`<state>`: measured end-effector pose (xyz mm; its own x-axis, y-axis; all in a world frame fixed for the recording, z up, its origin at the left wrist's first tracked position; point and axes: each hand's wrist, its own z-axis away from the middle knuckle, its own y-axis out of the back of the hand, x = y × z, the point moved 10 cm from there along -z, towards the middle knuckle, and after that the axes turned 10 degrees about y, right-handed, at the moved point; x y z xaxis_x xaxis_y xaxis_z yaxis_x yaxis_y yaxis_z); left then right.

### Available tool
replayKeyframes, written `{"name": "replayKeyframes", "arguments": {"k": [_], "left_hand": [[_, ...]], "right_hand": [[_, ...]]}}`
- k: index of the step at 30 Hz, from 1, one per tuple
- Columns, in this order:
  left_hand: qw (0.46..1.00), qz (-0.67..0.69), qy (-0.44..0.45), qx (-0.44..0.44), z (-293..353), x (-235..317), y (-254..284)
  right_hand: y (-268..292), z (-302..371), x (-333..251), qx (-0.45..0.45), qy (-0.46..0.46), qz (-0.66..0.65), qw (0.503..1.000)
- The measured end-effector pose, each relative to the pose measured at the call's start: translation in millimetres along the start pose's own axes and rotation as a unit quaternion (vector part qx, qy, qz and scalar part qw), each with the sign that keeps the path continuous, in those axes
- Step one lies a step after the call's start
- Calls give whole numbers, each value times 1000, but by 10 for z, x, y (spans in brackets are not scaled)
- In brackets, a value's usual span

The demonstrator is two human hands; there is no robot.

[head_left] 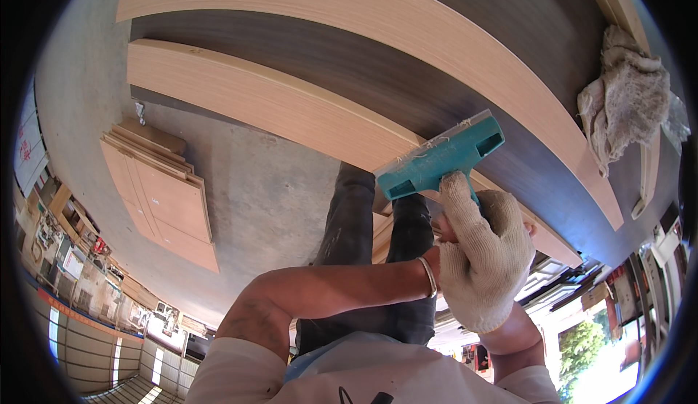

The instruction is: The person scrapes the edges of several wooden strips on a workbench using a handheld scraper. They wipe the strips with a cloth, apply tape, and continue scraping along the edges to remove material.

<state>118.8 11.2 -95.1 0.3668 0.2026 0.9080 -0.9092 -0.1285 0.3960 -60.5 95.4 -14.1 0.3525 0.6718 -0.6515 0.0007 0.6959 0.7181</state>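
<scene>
A teal scraper (445,158) with a wide, pale blade lies tilted across the edge of a light wood strip (291,106). Thin curled shavings cling to its blade. Wrapped round the handle is my right hand (488,258) in a knitted off-white glove, the thumb stretched along the handle. My left hand (446,231), with a bangle at the wrist, is tucked behind the glove. Only a bit of its bare skin shows; its fingers look closed, but what they hold is hidden.
A longer wood strip (349,4) lies beyond on the dark surface (538,142). A crumpled cloth (627,95) rests at the right. Stacked boards (160,193) stand on the concrete floor (254,186) to the left. My legs (352,218) are close to the near strip.
</scene>
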Motion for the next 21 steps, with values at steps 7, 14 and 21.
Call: {"name": "replayKeyframes", "arguments": {"k": [7,14,21], "left_hand": [[1000,-7,2,-2,37,-33,18],[1000,-9,2,-4,50,-26,20],[1000,-13,1,-4,27,11,8]], "right_hand": [[-10,-25,-9,-3,9,-13,1000],[-9,-38,-26,-15,14,1,1000],[-18,-37,-26,-17,7,-1,1000]]}}
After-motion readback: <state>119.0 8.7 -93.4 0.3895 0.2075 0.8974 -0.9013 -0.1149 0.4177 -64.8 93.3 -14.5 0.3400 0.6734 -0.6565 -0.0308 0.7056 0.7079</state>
